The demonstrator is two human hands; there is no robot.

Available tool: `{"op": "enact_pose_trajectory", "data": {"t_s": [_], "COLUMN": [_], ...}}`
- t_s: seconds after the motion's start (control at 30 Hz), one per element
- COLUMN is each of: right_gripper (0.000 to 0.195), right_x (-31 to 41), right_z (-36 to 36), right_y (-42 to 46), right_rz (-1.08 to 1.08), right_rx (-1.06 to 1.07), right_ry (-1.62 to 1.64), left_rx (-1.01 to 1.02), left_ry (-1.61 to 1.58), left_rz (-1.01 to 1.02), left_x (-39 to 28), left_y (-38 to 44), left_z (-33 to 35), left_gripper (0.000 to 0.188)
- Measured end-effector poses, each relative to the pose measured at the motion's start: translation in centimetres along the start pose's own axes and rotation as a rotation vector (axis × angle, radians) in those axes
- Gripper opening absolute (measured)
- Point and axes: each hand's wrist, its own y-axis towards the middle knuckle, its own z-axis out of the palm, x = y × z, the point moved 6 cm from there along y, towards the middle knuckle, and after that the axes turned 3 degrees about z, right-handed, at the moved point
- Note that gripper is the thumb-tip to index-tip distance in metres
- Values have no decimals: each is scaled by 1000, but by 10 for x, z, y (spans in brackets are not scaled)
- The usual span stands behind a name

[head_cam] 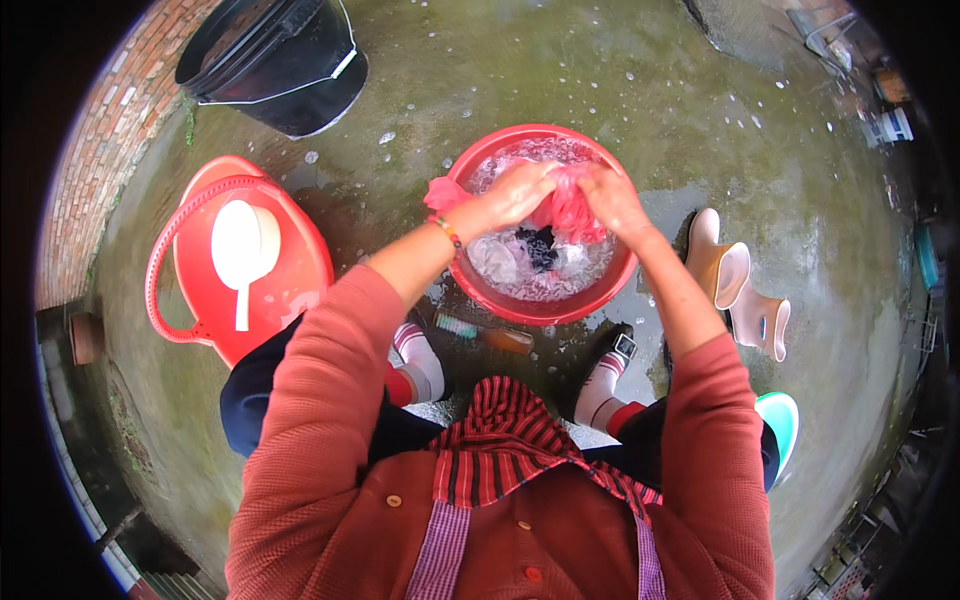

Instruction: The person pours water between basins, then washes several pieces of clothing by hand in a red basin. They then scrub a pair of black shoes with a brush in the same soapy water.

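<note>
A red plastic basin (491, 301) holds sudsy water, with white cloth (493, 257) and dark cloth (540, 249) in it. Over its far half, my left hand (523, 189) and my right hand (611, 196) are both closed on a wet pink cloth (571, 202), which hangs bunched between them. Another pink piece (445, 194) lies over the basin's left rim, partly behind my left wrist; whether it is the same cloth cannot be told. On the ground at the near side of the basin lie a scrub brush (456, 325) and an orange-brown block (507, 340).
To the left stands a red plastic basket (309, 241) with a white dipper (237, 244) in it. A black bucket (300, 82) is at the far left. Pale rubber boots (705, 251) lie at the right, near a green-rimmed basin (780, 424). The concrete floor (525, 82) is wet.
</note>
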Motion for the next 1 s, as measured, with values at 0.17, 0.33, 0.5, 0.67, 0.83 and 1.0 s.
{"op": "enact_pose_trajectory", "data": {"t_s": [0.17, 0.33, 0.5, 0.67, 0.83, 1.0], "right_gripper": [29, 32, 31, 39, 38, 39], "right_x": [117, 161, 147, 7, -64, -106], "right_z": [-140, -223, -191, -40, 150, 194], "right_y": [-26, -46, -55, -22, -39, -58], "right_rz": [-192, -314, -248, 26, 49, 338], "right_rx": [-127, -285, -269, -74, 30, 157], "right_ry": [435, 683, 723, 525, -81, -231], "left_rx": [-21, -111, -304, -78, 104, -70], "left_ry": [-207, -273, -118, 103, 591, 495], "left_rz": [238, 487, 359, 0, -381, -373], "left_x": [-141, -245, -183, -16, 82, 118], "left_y": [44, 66, 37, 11, -78, -86], "left_z": [-97, -153, -152, -15, 80, 137], "left_gripper": [27, 24, 28, 27, 42, 31]}}
